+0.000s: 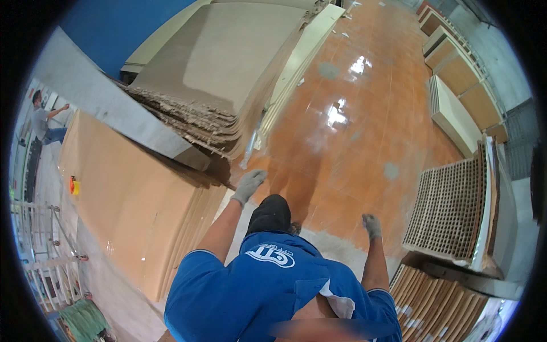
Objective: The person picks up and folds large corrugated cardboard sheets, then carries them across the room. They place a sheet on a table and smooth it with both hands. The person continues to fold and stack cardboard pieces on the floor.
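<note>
Flat tan sheets [125, 208] are stacked; to their right, none is held by the grey-gloved left hand [249, 186] or grey-gloved right hand [371, 226]; finger gaps cannot be told.

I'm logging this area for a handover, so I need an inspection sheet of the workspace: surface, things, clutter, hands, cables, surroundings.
Surface: floor orange, tiled, glossy, with pale patches.
Things: grey-brown stack, ragged at its near edge, and tan stack, both near the left grip.
Clutter: scraps on the floor; yellow-orange item on the tan stack.
Grips: left and right grip gloved; nothing seen held in either.
Cables: nothing seen.
Surroundings: co-worker far left; white rack lower left; lattice panel at right.
</note>
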Available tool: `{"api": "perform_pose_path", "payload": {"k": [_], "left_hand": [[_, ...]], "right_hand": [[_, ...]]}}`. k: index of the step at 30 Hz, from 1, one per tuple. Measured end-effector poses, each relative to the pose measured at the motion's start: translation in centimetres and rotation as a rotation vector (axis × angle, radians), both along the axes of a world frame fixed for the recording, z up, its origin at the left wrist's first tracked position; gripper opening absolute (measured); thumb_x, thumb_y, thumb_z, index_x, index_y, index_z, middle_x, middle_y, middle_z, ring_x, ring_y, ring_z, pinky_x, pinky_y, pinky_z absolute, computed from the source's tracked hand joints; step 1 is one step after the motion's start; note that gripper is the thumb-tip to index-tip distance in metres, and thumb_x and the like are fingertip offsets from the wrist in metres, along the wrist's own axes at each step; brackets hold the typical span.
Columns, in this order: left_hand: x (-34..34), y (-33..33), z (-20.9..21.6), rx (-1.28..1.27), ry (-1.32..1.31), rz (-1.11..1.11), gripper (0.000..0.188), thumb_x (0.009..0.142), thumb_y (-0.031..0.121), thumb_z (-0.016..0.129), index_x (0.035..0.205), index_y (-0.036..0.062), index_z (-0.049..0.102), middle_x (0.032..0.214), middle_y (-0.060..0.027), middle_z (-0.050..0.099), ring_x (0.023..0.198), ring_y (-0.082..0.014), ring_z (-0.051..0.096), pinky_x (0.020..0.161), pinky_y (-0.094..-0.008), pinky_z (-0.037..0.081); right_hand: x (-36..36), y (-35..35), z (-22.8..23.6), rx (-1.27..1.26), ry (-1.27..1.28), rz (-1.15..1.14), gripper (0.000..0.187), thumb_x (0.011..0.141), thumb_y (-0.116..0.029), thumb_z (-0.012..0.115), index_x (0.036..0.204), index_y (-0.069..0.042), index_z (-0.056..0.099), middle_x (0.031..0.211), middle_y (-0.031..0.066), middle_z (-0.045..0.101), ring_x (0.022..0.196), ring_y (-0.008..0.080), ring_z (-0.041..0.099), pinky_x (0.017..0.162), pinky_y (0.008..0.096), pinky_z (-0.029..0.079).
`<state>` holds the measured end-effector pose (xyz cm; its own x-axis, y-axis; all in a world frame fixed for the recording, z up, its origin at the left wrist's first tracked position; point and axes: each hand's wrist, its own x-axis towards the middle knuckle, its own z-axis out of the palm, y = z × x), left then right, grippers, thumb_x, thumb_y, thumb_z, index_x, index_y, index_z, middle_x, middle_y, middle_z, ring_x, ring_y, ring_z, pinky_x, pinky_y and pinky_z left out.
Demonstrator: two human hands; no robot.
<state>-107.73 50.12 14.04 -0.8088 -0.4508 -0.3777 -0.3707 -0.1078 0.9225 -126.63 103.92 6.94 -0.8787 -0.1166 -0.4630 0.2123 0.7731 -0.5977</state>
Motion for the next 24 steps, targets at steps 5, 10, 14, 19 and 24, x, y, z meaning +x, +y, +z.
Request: {"api": "perform_pose_path", "payload": {"k": [5,10,14,19,24], "left_hand": [[-6.3,-3.9,-4.1,0.304,0.077,0.237,0.025,0.095,0.026,0.062,0.105,0.0036,0.067,0.087,-0.0005,0.064,0.071,-0.0088,0.057,0.062,-0.0230,0.046],[-18.8,-10.9,-4.6,0.112,-0.184,0.235,0.026,0.095,0.028,0.061,0.101,0.0035,0.069,0.084,-0.0040,0.068,0.070,-0.0102,0.060,0.064,-0.0255,0.048],[-32.2,-16.0,-1.8,-0.025,-0.100,0.144,0.034,0.095,0.031,0.061,0.111,0.0025,0.069,0.092,-0.0072,0.071,0.078,-0.0152,0.062,0.073,-0.0300,0.050],[-48.9,-20.4,2.8,-0.177,-0.051,0.023,0.039,0.094,0.034,0.062,0.114,0.0020,0.069,0.102,-0.0124,0.072,0.094,-0.0187,0.065,0.086,-0.0319,0.049],[-62.1,-22.3,2.8,-0.273,-0.031,0.014,0.041,0.092,0.033,0.067,0.116,-0.0006,0.068,0.099,-0.0069,0.070,0.088,-0.0146,0.062,0.081,-0.0286,0.050]], "right_hand": [[-17.6,-15.0,7.3,-0.368,0.070,-0.022,0.027,0.092,-0.026,0.066,0.102,0.000,0.070,0.091,0.0044,0.070,0.077,0.0153,0.061,0.070,0.0307,0.049],[-26.3,-20.4,4.1,-0.415,-0.029,0.080,0.024,0.091,-0.023,0.067,0.104,-0.003,0.071,0.091,0.0019,0.070,0.079,0.0115,0.060,0.071,0.0292,0.049],[-28.0,-16.0,-0.1,-0.339,-0.332,-0.120,0.024,0.094,-0.025,0.059,0.098,-0.005,0.069,0.077,0.0036,0.063,0.066,0.0137,0.057,0.058,0.0291,0.045],[-27.0,-10.6,-3.4,-0.312,-0.554,-0.403,0.020,0.090,-0.026,0.063,0.085,-0.007,0.065,0.065,0.0041,0.057,0.054,0.0165,0.054,0.048,0.0321,0.042],[-35.1,-8.2,-7.7,-0.204,-0.782,-0.724,0.020,0.091,-0.027,0.062,0.078,-0.012,0.061,0.064,0.0058,0.058,0.055,0.0191,0.055,0.048,0.0354,0.042]]}}
